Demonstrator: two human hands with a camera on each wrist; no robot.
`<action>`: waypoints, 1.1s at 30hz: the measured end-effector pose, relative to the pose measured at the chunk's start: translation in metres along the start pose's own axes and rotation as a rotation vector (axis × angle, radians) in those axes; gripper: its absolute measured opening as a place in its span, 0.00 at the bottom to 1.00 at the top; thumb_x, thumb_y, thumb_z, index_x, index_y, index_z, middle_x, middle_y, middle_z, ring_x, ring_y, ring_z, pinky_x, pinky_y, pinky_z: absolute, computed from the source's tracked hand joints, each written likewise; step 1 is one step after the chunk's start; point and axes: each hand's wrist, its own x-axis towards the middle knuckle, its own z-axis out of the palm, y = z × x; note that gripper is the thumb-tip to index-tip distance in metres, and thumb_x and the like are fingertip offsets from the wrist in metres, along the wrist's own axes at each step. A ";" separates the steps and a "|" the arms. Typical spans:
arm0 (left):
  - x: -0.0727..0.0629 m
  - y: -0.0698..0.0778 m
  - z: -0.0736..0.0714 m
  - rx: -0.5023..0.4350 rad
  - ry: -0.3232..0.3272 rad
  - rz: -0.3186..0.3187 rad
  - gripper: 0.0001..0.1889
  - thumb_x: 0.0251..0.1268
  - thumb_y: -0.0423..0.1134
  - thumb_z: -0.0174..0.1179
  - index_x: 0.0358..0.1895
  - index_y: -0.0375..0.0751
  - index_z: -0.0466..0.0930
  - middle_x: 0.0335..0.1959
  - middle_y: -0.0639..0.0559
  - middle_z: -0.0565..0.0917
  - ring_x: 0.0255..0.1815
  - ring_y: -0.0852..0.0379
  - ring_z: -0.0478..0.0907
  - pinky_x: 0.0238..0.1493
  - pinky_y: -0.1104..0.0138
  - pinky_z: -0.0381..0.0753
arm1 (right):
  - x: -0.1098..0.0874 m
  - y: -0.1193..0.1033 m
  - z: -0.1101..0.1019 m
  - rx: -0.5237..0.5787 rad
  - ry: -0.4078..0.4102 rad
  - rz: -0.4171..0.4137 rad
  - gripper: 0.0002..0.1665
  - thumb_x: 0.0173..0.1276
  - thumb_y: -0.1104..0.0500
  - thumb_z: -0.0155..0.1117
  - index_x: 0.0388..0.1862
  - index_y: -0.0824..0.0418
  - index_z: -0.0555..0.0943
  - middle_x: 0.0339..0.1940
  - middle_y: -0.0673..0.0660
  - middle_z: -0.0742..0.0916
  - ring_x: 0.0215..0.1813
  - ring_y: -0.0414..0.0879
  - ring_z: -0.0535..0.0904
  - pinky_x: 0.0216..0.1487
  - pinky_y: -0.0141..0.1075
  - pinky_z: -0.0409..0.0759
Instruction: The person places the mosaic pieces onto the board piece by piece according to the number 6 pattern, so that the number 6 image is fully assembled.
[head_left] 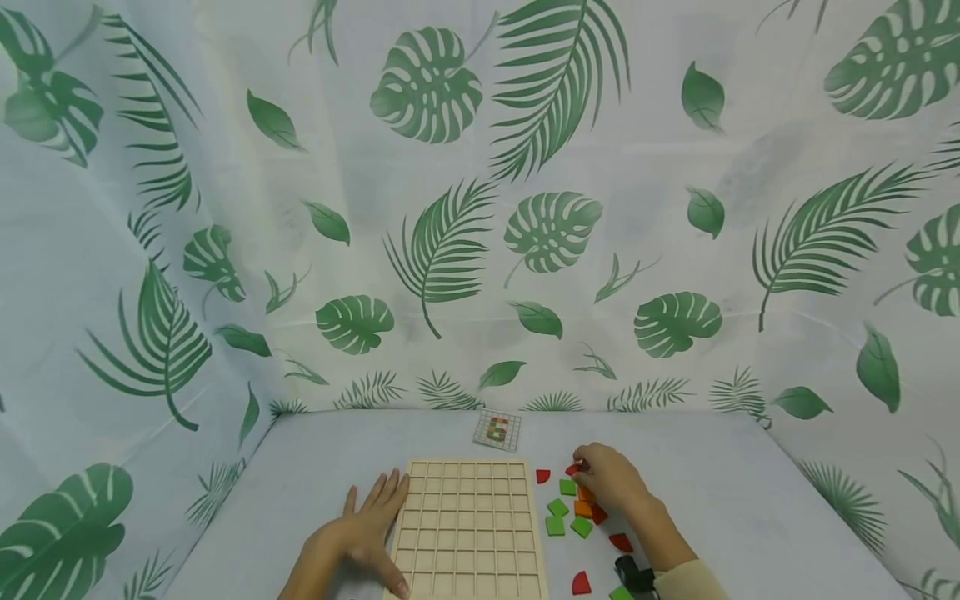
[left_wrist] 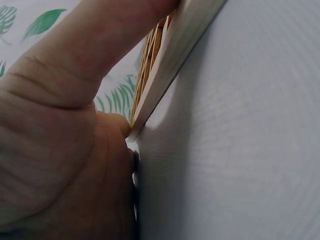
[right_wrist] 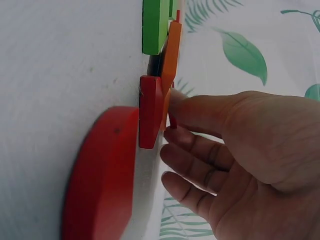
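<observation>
A wooden grid board [head_left: 536, 542] with rows of square cells lies in front of me. My left hand [head_left: 360, 533] rests along its left edge with fingers spread and the thumb near its front corner. In the left wrist view the thumb reaches over the board's side wall [left_wrist: 170, 65]. To the right of the board, my right hand [head_left: 613, 481] pinches a red quarter-round tile [head_left: 573, 469] between thumb and fingertips. Beneath that hand lie orange square tiles [head_left: 582, 508] and a red tile [head_left: 598, 514]. The right wrist view shows the other fingers loosely bent beside the orange tile [right_wrist: 171, 55].
Several green square tiles [head_left: 555, 526] lie scattered right of the board. Other red quarter-round tiles [head_left: 581, 582] are spread nearer me and at the board's far right corner. A gridded card [head_left: 497, 430] with a coloured figure 6 lies behind the board. Leaf-patterned cloth [head_left: 465, 250] surrounds the table.
</observation>
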 end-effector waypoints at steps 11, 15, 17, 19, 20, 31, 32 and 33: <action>0.001 -0.004 0.000 -0.020 0.002 0.021 0.86 0.23 0.75 0.82 0.86 0.41 0.36 0.87 0.35 0.34 0.87 0.33 0.29 0.74 0.26 0.21 | 0.002 -0.005 -0.007 0.021 0.051 -0.019 0.11 0.69 0.56 0.74 0.47 0.58 0.88 0.39 0.51 0.86 0.38 0.44 0.79 0.49 0.46 0.86; 0.001 -0.004 0.000 -0.010 0.005 0.013 0.85 0.24 0.73 0.82 0.86 0.42 0.36 0.87 0.36 0.34 0.87 0.33 0.30 0.75 0.26 0.23 | 0.002 -0.019 -0.014 0.095 0.049 -0.071 0.11 0.71 0.56 0.72 0.49 0.58 0.88 0.38 0.48 0.87 0.39 0.41 0.80 0.46 0.42 0.85; 0.001 -0.003 0.001 -0.009 0.004 0.009 0.85 0.24 0.73 0.83 0.86 0.42 0.36 0.87 0.36 0.34 0.87 0.33 0.30 0.75 0.26 0.23 | 0.003 -0.027 -0.015 0.118 0.047 -0.117 0.11 0.71 0.57 0.72 0.50 0.59 0.88 0.39 0.48 0.88 0.40 0.40 0.81 0.45 0.40 0.85; 0.002 -0.002 0.001 -0.008 0.004 0.003 0.85 0.24 0.73 0.83 0.86 0.43 0.36 0.87 0.37 0.34 0.87 0.34 0.30 0.75 0.26 0.23 | 0.004 -0.037 -0.016 0.125 0.052 -0.170 0.13 0.71 0.57 0.71 0.52 0.60 0.87 0.41 0.48 0.88 0.42 0.41 0.83 0.45 0.39 0.86; 0.002 -0.002 0.001 -0.007 0.003 0.001 0.85 0.24 0.73 0.83 0.86 0.43 0.36 0.87 0.37 0.34 0.87 0.34 0.30 0.75 0.26 0.23 | 0.005 -0.041 -0.017 0.128 0.053 -0.202 0.14 0.71 0.58 0.71 0.53 0.61 0.87 0.41 0.48 0.88 0.43 0.42 0.84 0.45 0.39 0.86; 0.000 -0.001 0.000 0.013 -0.007 -0.009 0.85 0.25 0.74 0.82 0.86 0.43 0.35 0.87 0.36 0.34 0.87 0.34 0.31 0.76 0.26 0.25 | 0.019 -0.091 -0.010 0.091 -0.004 -0.459 0.07 0.70 0.58 0.72 0.46 0.54 0.88 0.39 0.46 0.89 0.41 0.39 0.83 0.40 0.34 0.83; 0.000 -0.001 0.000 0.012 -0.009 -0.009 0.85 0.25 0.73 0.82 0.86 0.43 0.35 0.87 0.37 0.34 0.87 0.34 0.30 0.76 0.26 0.24 | 0.020 -0.096 -0.009 0.082 -0.008 -0.471 0.07 0.70 0.58 0.72 0.46 0.54 0.88 0.39 0.46 0.89 0.40 0.39 0.83 0.39 0.34 0.82; 0.000 -0.001 0.000 0.013 -0.011 -0.010 0.85 0.26 0.73 0.82 0.86 0.43 0.35 0.87 0.37 0.34 0.87 0.34 0.30 0.76 0.26 0.25 | 0.020 -0.100 -0.009 0.078 -0.009 -0.486 0.07 0.70 0.58 0.73 0.46 0.55 0.88 0.40 0.47 0.90 0.40 0.40 0.83 0.39 0.35 0.82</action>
